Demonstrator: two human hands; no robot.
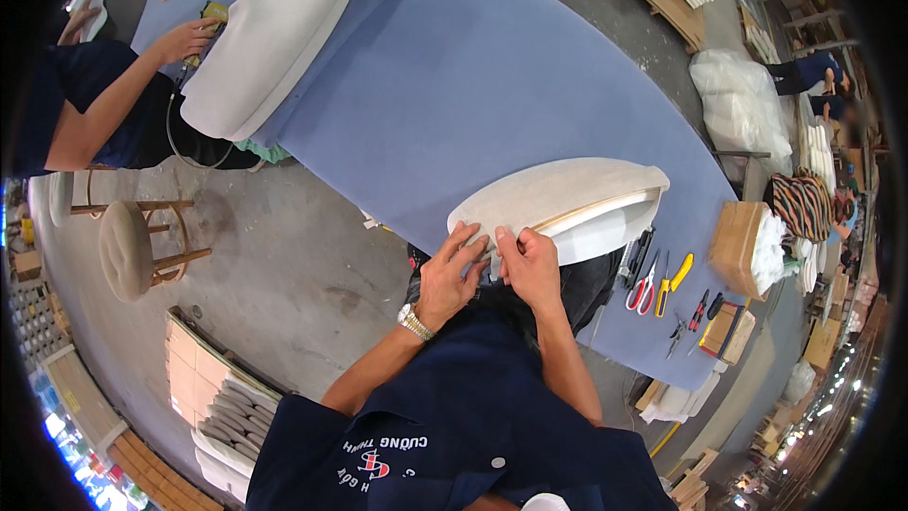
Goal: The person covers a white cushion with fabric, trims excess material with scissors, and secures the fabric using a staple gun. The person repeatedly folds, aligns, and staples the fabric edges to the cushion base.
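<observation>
A curved upholstered cushion (558, 187) in pale grey-beige fabric lies at the near edge of the blue-covered table, its white underside and a thin tan edge strip (596, 210) facing me. My left hand (450, 276), with a metal watch on its wrist, grips the cushion's left end, fingertips on the fabric. Close beside it, my right hand (532, 268) is closed in a pinch at the fabric's near edge. Whatever lies between the right fingertips is too small to make out beyond the fabric edge.
Red-handled scissors (641, 295), a yellow-handled cutter (681, 273) and pliers (676, 333) lie to the right. Beyond them stands a cardboard box (738, 244) with white stuffing. At far left a co-worker's hand (184, 41) holds a tool against another cushion (270, 47). Stools (128, 251) stand at left.
</observation>
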